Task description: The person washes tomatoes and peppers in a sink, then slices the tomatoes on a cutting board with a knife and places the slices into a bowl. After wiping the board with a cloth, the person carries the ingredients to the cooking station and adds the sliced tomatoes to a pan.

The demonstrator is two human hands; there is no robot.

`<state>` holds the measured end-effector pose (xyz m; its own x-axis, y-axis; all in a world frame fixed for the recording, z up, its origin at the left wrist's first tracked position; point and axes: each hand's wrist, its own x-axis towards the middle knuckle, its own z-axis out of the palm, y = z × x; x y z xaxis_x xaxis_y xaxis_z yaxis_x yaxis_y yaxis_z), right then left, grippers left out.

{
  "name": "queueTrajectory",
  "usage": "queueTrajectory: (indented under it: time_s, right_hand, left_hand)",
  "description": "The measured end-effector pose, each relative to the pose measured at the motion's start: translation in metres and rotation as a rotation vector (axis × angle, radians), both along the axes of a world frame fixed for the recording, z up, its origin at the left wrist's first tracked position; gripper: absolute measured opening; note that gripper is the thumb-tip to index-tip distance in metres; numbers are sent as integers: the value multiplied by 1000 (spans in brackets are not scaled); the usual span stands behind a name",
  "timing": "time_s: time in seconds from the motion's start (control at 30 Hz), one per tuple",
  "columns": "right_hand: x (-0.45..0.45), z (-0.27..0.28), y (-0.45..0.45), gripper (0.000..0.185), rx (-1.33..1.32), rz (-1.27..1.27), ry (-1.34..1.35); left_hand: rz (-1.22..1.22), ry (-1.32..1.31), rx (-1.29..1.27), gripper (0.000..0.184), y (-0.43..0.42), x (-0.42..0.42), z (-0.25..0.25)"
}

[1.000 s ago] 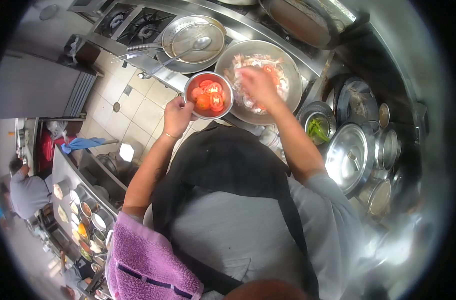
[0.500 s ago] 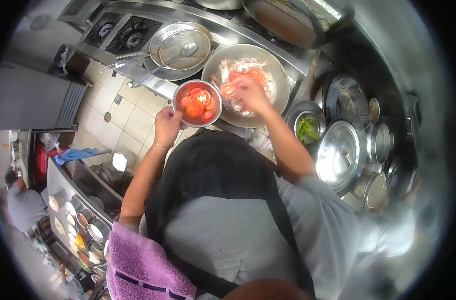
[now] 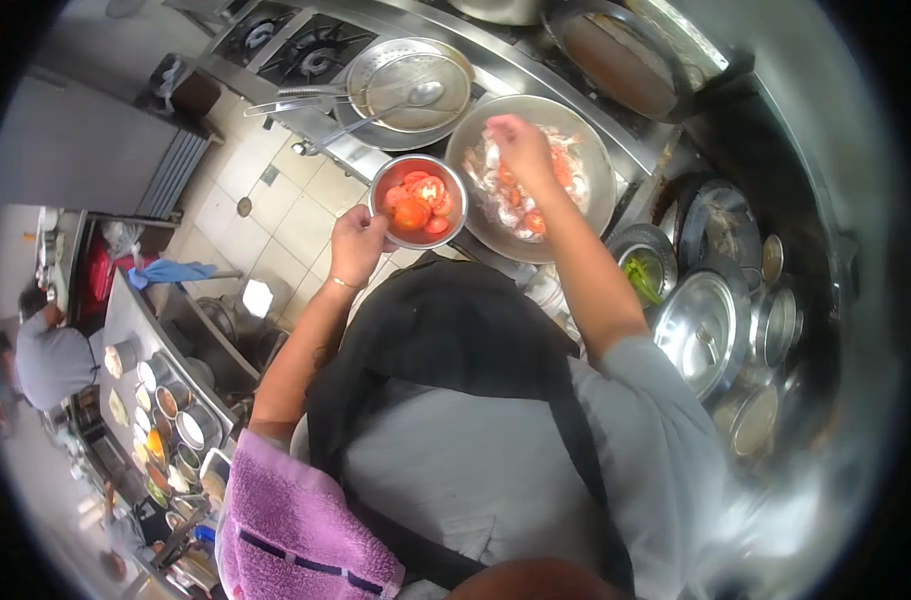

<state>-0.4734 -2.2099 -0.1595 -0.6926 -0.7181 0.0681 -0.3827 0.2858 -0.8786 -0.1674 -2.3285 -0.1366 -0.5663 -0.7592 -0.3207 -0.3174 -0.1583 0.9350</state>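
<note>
My left hand (image 3: 359, 245) grips the rim of a small metal bowl (image 3: 379, 181) at its lower left side. Sliced tomatoes (image 3: 413, 212) lie inside the bowl. Just right of it is a wide metal pan (image 3: 594, 150) with pale, pinkish seafood pieces (image 3: 497, 192) and some tomato slices (image 3: 535, 221). Over the upper part of that pan hangs my right hand (image 3: 522, 148), its fingers drawn together; whatever they hold, if anything, cannot be made out.
Strainers with a spoon (image 3: 426, 93) rest beside the stove burners (image 3: 318, 58). At right are a bowl of green peppers (image 3: 640, 278), a large metal lid (image 3: 698, 330) and several pots. A co-worker (image 3: 56, 352) stands at far left, near a counter of food containers (image 3: 192, 430).
My right hand, which held a tomato slice near the small bowl, has moved up and over the pan. A tomato slice now shows at the pan's lower edge. The view has shifted slightly.
</note>
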Motion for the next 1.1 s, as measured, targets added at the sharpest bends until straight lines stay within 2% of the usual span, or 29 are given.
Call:
queueTrajectory:
  time_s: [0.03, 0.07, 0.1, 0.17, 0.2, 0.27, 0.43, 0.5, 0.53, 0.6, 0.63, 0.67, 0.73, 0.83, 0.9, 0.97, 1.03, 1.07, 1.1]
  right_hand:
    - [37, 64, 3, 19, 214, 151, -156]
    - [48, 45, 0, 20, 104, 330, 20]
    - [58, 40, -3, 30, 32, 515, 191]
    - [82, 43, -7, 40, 146, 588, 449]
    - [90, 43, -7, 40, 151, 580, 452]
    - [99, 41, -7, 40, 345, 535, 573]
    - [96, 27, 9, 31, 285, 438, 550]
    - [91, 21, 14, 27, 232, 384, 382]
    - [87, 17, 17, 27, 238, 380, 383]
    - [74, 10, 27, 24, 44, 255, -204]
    - [63, 14, 33, 23, 23, 212, -228]
    - [49, 18, 44, 21, -7, 113, -480]
    - [22, 13, 67, 20, -181, -29, -511]
    - [-18, -24, 98, 19, -190, -136, -487]
    - [-25, -30, 107, 19, 97, -181, -355]
    - [-12, -36, 104, 19, 131, -167, -307]
    - [1, -45, 94, 22, 296, -68, -76]
    - [6, -67, 87, 26, 220, -76, -133]
    - [12, -63, 79, 26, 218, -74, -133]
  left_hand:
    - [11, -6, 0, 19, -1, 0, 1]
    - [-6, -21, -20, 19, -1, -1, 2]
    - [-29, -33, -40, 19, -1, -3, 5]
    - [-47, -23, -31, 18, 2, -7, 13]
    - [-53, -23, -35, 18, 1, -8, 12]
    - [-69, -18, -37, 17, -1, -9, 10]
    - [-70, 4, 2, 18, 0, -11, -4]
    - [-96, -2, 4, 18, 0, -14, -6]
    - [-117, -1, 6, 18, 0, -15, -6]
    - [-136, -3, 10, 18, 1, -16, -7]
    - [-120, 24, 17, 18, 1, -16, -8]
    - [-103, 50, 23, 17, 1, -15, -9]
    - [-82, 34, 21, 17, -7, -12, -12]
    - [-42, 41, 38, 16, -15, -7, -6]
    - [18, 75, 41, 17, -26, -3, -7]
    - [22, 65, 28, 17, -34, 1, -5]
    - [53, 95, 24, 17, -38, 2, -1]
    - [58, 100, 29, 17, -39, 4, 2]
    - [60, 100, 27, 17, -40, 5, 4]
